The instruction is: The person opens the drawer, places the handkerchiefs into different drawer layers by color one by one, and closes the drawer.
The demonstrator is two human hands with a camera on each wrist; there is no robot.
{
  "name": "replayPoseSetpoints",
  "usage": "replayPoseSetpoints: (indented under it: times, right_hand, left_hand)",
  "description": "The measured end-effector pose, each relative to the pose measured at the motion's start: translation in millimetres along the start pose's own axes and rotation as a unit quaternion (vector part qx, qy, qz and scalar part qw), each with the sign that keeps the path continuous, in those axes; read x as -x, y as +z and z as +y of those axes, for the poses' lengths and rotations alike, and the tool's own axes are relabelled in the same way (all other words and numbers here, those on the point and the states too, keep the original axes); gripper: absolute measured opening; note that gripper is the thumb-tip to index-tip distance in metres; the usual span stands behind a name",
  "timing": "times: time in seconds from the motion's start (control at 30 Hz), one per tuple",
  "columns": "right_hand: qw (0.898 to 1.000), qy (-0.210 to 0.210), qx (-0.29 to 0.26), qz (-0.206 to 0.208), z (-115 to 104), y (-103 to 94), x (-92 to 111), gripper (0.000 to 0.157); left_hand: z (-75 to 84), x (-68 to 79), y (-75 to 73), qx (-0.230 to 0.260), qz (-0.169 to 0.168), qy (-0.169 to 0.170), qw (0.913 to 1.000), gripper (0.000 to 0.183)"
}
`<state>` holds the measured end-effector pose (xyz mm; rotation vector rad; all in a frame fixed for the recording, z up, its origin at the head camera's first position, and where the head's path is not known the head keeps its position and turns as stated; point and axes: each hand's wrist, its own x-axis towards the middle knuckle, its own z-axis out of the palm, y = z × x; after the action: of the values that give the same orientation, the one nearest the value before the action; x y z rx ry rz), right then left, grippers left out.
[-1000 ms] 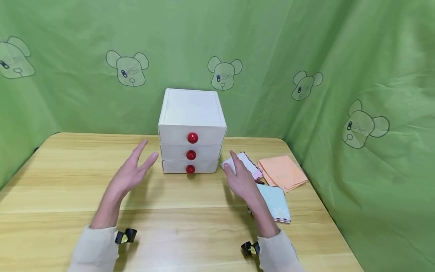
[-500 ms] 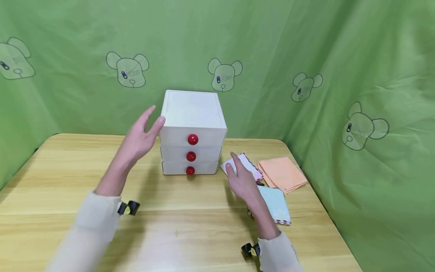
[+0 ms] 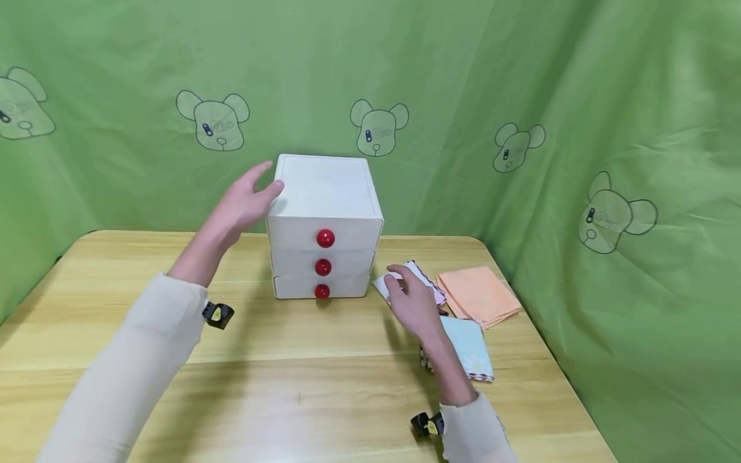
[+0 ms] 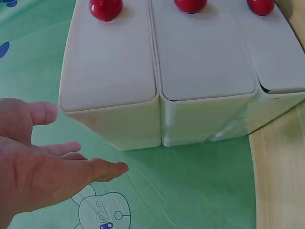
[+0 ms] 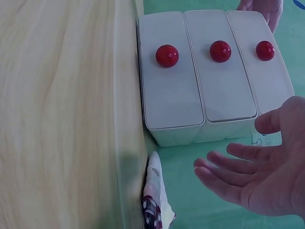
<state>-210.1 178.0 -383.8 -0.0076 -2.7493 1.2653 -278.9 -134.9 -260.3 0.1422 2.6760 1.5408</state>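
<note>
A white three-drawer cabinet [image 3: 327, 186] stands at the back of the table, its drawers closed, each with a round red knob [image 3: 325, 238]. Beside its upper left edge is my left hand [image 3: 242, 202], thumb and fingers spread and holding nothing; the left wrist view shows a gap between fingers and cabinet wall. My right hand [image 3: 412, 305] hovers to the right of the cabinet, fingers relaxed and slightly bent, nothing held. Below and behind it lies a folded white handkerchief [image 3: 425, 281] with a patterned edge, partly hidden by the hand.
A folded peach cloth [image 3: 479, 296] and a light blue handkerchief [image 3: 467, 344] lie on the right of the wooden table [image 3: 324, 399]. My right forearm partly covers the blue one. Green curtain [image 3: 440, 64] with bear outlines surrounds the back and sides.
My left hand has risen and moved forward and right, from beside the lower drawers to the cabinet's top left edge. My right hand stays nearly in place, its fingers bending slightly more.
</note>
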Motion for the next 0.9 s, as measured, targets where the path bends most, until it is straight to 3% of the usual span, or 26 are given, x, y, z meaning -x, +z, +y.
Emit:
replayPoseSetpoints:
  times: [0.17, 0.53, 0.9]
  right_hand:
    - [1.0, -0.012, -0.014, 0.012, -0.2, 0.9, -1.5, 0.039]
    - [1.0, -0.012, -0.023, 0.013, -2.2, 6.3, -1.5, 0.036]
    - [0.999, -0.014, -0.033, 0.014, -4.8, 5.6, -1.7, 0.035]
  left_hand:
    - [3.1, -2.4, 1.7, 0.024, -0.022, -0.015, 0.9994, 0.072]
    - [-6.5, -7.0, 4.8, 0.058, -0.049, -0.037, 0.9964, 0.072]
    - [-9.5, -13.3, 4.8, 0.085, -0.035, -0.022, 0.9955, 0.073]
